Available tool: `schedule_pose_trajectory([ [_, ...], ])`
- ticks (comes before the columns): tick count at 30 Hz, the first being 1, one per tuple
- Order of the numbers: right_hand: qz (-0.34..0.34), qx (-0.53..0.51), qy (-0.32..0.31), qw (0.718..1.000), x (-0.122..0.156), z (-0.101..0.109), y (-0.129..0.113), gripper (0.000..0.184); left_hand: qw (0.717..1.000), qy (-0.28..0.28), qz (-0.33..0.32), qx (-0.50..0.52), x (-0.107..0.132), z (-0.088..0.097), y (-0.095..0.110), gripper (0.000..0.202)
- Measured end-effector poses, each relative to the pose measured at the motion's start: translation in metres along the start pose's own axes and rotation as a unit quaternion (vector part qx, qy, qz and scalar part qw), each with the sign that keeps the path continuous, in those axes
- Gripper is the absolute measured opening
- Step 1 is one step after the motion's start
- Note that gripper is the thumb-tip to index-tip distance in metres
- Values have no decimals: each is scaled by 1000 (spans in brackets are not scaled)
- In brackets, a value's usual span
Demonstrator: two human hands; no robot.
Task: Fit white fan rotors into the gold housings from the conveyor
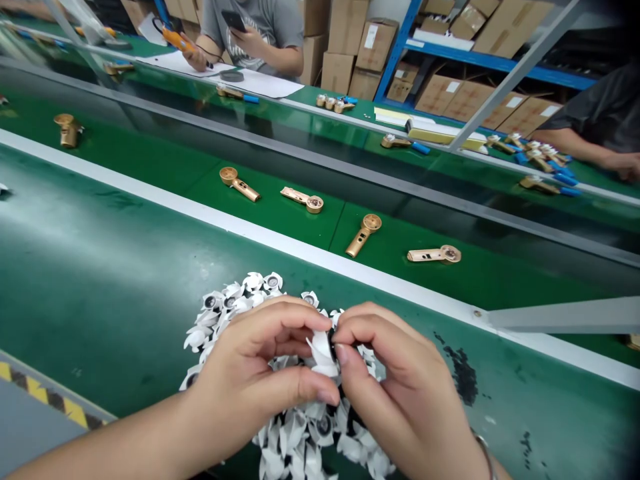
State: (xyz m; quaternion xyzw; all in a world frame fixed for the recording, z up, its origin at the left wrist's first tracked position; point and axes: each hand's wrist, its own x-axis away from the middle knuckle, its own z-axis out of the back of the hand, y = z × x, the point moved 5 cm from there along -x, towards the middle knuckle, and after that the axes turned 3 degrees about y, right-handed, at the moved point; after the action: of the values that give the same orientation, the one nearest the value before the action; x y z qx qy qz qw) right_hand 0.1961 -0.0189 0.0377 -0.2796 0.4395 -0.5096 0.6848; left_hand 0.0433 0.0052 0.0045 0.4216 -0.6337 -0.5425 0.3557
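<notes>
Both my hands meet over a heap of small white fan impellers [235, 303] on the green table [100, 280]. My left hand [255, 373] pinches one white impeller [320, 353] between thumb and fingers. My right hand [395, 380] is closed on the same impeller from the right, fingertips pressed against its dark centre. The heap spreads beneath and in front of my hands, partly hidden by them.
A green conveyor belt [150, 160] runs beyond a white rail [300, 250], carrying gold handle-shaped housings [239, 184], [364, 233], [434, 254]. Across it, a person holds a phone [234, 20]; another person's arm [590, 147] rests at right. Cardboard boxes [375, 43] fill blue shelving behind.
</notes>
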Motion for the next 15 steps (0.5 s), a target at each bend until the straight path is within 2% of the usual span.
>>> schedule_pose_trajectory([
  [5, 45, 38, -3, 998, 13, 3, -6, 16, 999, 30, -1, -17, -2, 1, 1, 44],
  [8, 99, 79, -11, 992, 8, 0, -9, 28, 991, 83, -42, -92, -2, 14, 6, 40],
  [9, 118, 90, -35, 988, -2, -5, -7, 25, 984, 109, -57, -127, -2, 21, 8, 39],
  [11, 121, 122, -92, 981, -40, -21, 10, 21, 965, 166, -70, -192, -1, 39, 13, 35],
  [12, 77, 166, -115, 976, -67, -30, 28, 23, 954, 197, -70, -217, 0, 48, 15, 33],
  [14, 4, 220, -80, 972, -127, -43, 63, 20, 931, 251, -69, -256, 4, 64, 20, 31],
  [15, -30, 237, -70, 969, -156, -51, 80, 30, 921, 271, -71, -271, 7, 70, 22, 30],
])
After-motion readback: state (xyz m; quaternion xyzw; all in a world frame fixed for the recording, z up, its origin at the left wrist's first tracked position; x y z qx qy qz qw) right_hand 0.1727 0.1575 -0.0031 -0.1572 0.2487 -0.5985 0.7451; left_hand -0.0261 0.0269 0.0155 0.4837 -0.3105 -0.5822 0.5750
